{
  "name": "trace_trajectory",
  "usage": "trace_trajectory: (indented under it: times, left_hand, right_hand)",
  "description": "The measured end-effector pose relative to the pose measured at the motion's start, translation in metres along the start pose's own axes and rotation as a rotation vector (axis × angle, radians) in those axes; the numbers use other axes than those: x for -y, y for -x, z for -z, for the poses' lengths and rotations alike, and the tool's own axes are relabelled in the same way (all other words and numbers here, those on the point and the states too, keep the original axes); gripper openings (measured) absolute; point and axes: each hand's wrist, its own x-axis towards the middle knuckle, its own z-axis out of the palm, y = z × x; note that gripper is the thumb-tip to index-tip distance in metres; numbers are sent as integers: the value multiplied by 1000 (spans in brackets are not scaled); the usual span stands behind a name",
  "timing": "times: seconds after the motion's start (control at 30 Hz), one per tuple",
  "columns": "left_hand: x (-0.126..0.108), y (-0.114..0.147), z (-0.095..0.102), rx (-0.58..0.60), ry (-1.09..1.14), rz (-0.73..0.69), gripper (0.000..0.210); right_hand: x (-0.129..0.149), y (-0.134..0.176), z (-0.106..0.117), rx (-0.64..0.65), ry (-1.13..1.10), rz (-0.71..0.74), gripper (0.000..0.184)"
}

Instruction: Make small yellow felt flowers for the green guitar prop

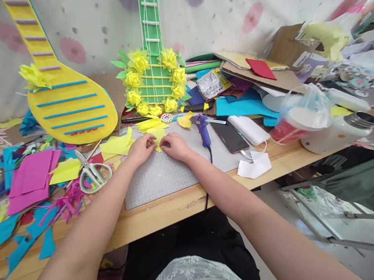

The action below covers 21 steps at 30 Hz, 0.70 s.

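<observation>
Between my two hands is a small piece of yellow paper (pixel 158 138), held just over the grey cutting mat (pixel 161 180). My left hand (pixel 142 147) pinches its left edge, fingers closed. On the opposite edge, my right hand (pixel 175 146) grips the same piece with curled fingers. More yellow paper sheets (pixel 117 143) lie left of my left hand and behind the piece. A purple hot glue gun (pixel 203 131) rests to the right of my right hand. White-handled scissors (pixel 93 173) lie on scraps by my left forearm.
At the back stand a yellow paper lute shape (pixel 72 104) and a green one (pixel 156 77) with yellow paper flowers. A phone (pixel 229 135), white power bank (pixel 249 129), bagged cup (pixel 291 124) and open bottle (pixel 340 131) stand right. Magenta paper (pixel 32 178) and blue scraps cover the left.
</observation>
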Motion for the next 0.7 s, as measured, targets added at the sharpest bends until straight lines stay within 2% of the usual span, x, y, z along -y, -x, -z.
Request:
trace_trajectory:
  times: [0.37,0.53,0.7]
  left_hand:
    - [1,1,-5,-18,-51,-15,15]
    - [0,2,-5,-48,-107,-98,5]
    - [0,4,-4,-70,-188,-149,10]
  right_hand:
    - [0,0,1,14,0,-10,12]
    - [1,1,2,13,-9,-10,12]
    - [0,0,0,6,-14,-10,12]
